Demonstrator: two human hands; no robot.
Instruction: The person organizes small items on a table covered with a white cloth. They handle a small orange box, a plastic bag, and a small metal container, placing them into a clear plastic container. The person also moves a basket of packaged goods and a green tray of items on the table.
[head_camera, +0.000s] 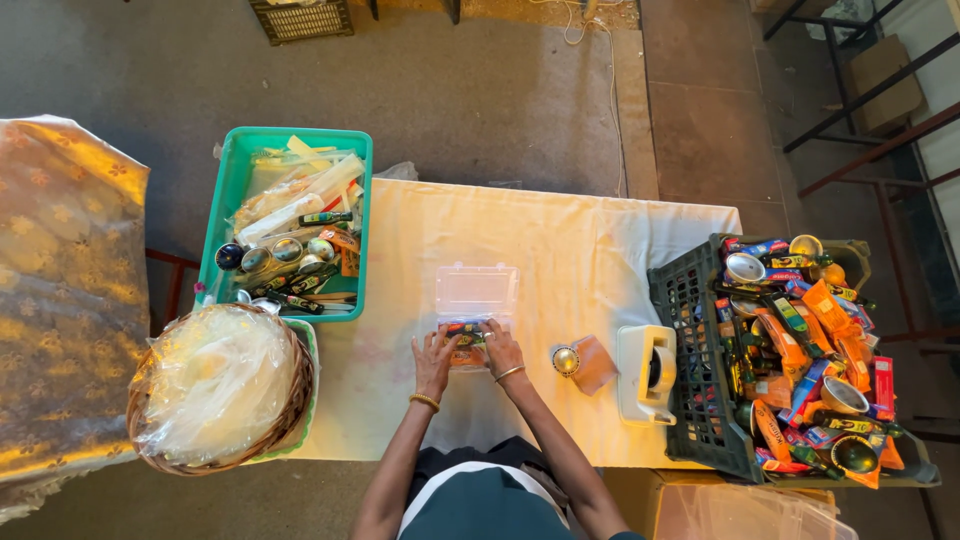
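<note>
1. Here the left hand (434, 358) and the right hand (503, 350) rested on a small clear plastic box (476, 312) at the near middle of the white-clothed table (560, 250); its lid stood open, hinged away from the person.
2. Both hands lay flat with fingers spread over the packed items in the tray; whether any finger pinched something, I could not tell, the view being too small.
3. The box's long axis ran left to right, directly ahead of the person; the two hands were equally near, one at each end.
4. Just right of the right hand sat a small round metal cup (565, 360) beside an orange packet (595, 363); further right, a white tape dispenser (647, 372) touched a dark crate (690, 350); a green bin (235, 190) and a basket (215, 385) stood well left.
</note>
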